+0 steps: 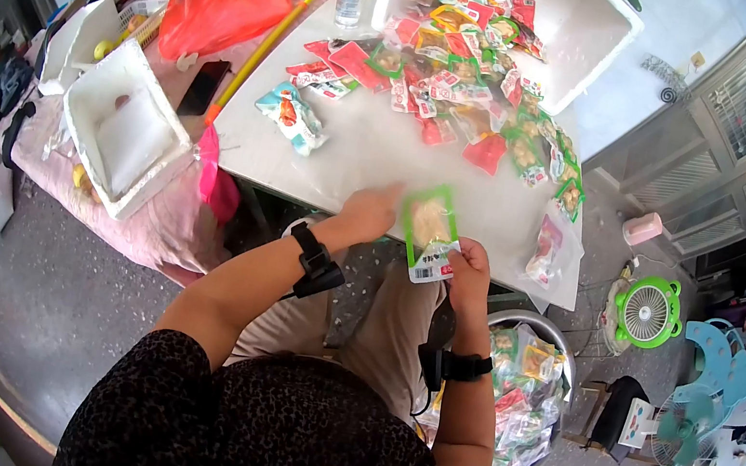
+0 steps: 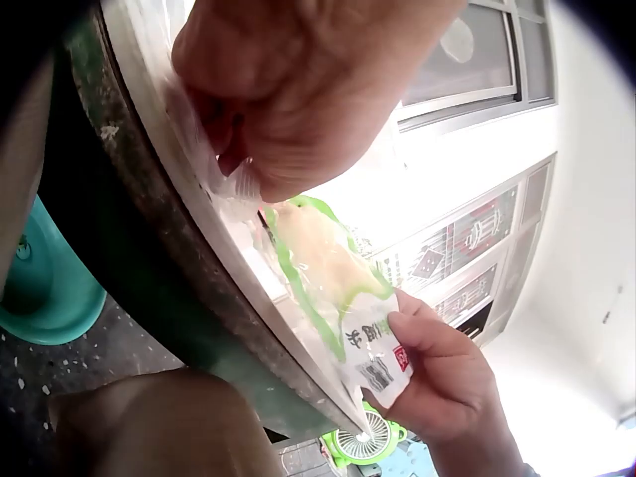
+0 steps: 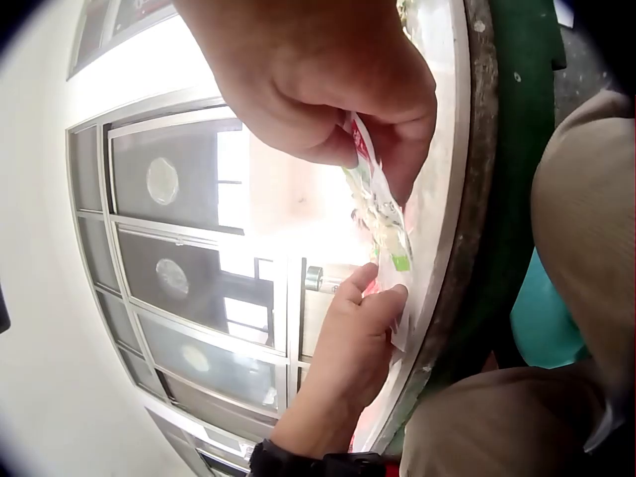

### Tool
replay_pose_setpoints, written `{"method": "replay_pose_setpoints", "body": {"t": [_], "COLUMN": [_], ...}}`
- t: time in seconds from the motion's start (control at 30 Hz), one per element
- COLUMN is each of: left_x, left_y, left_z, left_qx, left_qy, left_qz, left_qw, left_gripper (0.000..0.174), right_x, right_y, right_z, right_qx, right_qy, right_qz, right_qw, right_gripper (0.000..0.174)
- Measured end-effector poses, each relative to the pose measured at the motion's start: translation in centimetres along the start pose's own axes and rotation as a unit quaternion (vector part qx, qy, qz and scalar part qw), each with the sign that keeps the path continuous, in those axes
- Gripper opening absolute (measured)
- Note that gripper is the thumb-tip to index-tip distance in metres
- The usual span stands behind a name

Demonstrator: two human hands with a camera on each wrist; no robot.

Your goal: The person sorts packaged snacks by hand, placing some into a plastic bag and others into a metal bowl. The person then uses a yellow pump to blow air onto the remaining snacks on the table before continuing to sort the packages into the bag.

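At the near edge of the white counter (image 1: 357, 148), I hold a green-edged packet (image 1: 429, 227) between both hands. My right hand (image 1: 468, 268) has its fingers curled round the packet's lower end, thumb on the white barcode label. My left hand (image 1: 367, 211) pinches the clear upper corner, fingers bent close. The packet hangs partly over the counter's rim, above my lap. Farther back, a pile of packets (image 1: 460, 81) spills from a tipped white foam box (image 1: 580, 32). Beside my right knee stands a metal basin (image 1: 561, 339) holding more packets.
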State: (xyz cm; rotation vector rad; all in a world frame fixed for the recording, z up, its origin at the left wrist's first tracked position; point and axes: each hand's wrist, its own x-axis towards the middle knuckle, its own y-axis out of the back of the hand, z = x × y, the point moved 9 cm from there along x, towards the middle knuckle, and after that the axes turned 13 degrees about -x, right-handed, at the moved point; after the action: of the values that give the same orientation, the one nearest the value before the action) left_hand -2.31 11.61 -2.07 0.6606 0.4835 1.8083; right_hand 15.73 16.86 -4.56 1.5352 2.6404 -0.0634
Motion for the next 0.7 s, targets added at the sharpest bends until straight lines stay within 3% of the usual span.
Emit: {"method": "replay_pose_setpoints", "body": {"t": [0.07,0.17,0.27,0.4,0.53,0.63,0.7], "left_x": [0.0,-0.2,-0.7,-1.6,-1.5,-1.4,-1.6], "left_y": [0.3,0.3,-0.4,-0.4,-0.8,-0.4,-0.5], "left_z": [0.0,0.8,2.1,5.0,4.0,3.6,3.5], "left_qx": [-0.034,-0.077,-0.037,-0.063,-0.036,-0.037,-0.036], "left_qy": [0.001,0.018,-0.092,-0.152,-0.142,-0.142,-0.139], "left_qz": [0.016,-0.03,-0.023,-0.05,-0.024,-0.008,-0.006], "left_qw": [0.999,0.996,0.995,0.985,0.989,0.989,0.99], "left_gripper": [0.042,0.035,0.032,0.035,0.035,0.031,0.029], "right_x": [0.3,0.3,2.0,3.9,6.3,4.4,3.1], "right_y": [-0.2,-1.0,-1.2,-2.1,-2.5,-2.0,-2.1], "right_z": [0.3,-0.5,0.5,0.4,0.9,-1.1,-0.9], "right_qx": [-0.029,-0.045,-0.017,0.005,-0.073,-0.272,-0.305], "right_qy": [-0.013,-0.057,-0.057,-0.132,-0.051,-0.081,-0.107], "right_qz": [-0.02,-0.075,-0.131,-0.139,-0.038,-0.028,-0.088], "right_qw": [0.999,0.995,0.99,0.981,0.995,0.959,0.942], "right_gripper": [0.019,0.019,0.021,0.024,0.027,0.029,0.028]}}
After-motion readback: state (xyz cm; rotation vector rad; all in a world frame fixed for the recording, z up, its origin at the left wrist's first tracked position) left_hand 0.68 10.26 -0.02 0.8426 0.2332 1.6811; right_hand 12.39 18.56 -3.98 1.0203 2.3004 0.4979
